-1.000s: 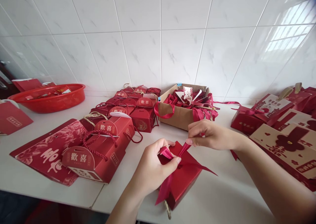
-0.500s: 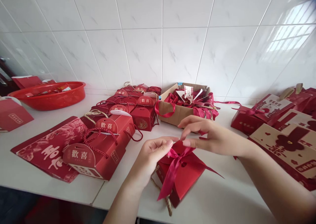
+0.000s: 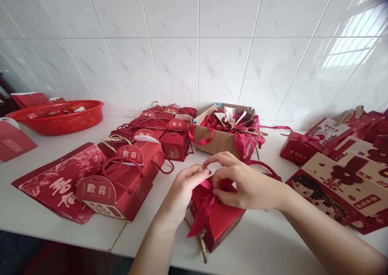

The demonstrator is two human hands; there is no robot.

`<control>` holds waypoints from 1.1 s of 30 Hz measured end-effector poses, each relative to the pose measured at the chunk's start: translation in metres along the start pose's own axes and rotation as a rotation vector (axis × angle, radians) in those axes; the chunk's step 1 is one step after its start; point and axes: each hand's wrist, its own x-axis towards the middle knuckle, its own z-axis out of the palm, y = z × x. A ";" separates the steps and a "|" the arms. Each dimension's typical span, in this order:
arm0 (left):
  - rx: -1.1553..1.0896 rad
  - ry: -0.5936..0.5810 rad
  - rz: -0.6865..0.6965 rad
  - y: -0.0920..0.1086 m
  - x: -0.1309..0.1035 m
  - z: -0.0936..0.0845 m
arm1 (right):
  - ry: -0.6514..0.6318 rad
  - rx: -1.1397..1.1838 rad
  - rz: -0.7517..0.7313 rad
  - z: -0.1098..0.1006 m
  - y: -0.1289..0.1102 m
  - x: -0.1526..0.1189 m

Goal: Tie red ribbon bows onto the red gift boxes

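A red box [image 3: 226,222] with a rope handle stands on the white counter in front of me, with a shiny red ribbon [image 3: 203,211] tied over its top. My left hand [image 3: 186,188] is at the box's upper left corner, thumb and fingers pinched together on part of the ribbon. My right hand [image 3: 238,180] reaches over the box from the right, its thumb and fingertips closed at the ribbon's knot. The fingers cover the knot itself.
Behind stand rows of small red boxes [image 3: 177,139] and a cardboard box [image 3: 212,141] of ribbons. To the left are a red basin [image 3: 65,121], a flat red bag [image 3: 60,182] and a larger red box [image 3: 121,190]. Printed boxes [image 3: 345,186] fill the right.
My right hand has moved left and down from the box's upper edge onto the knot, and its fingers have closed in. The box shows slightly farther left.
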 end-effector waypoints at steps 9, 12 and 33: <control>-0.044 0.067 0.000 -0.008 0.005 -0.004 | 0.001 -0.117 -0.027 0.004 -0.002 0.000; -0.021 0.090 0.015 -0.008 0.008 -0.004 | 0.010 -0.133 -0.032 0.005 -0.002 0.000; 0.451 0.130 0.047 -0.013 0.011 -0.004 | 0.353 -0.485 0.594 -0.003 0.012 -0.095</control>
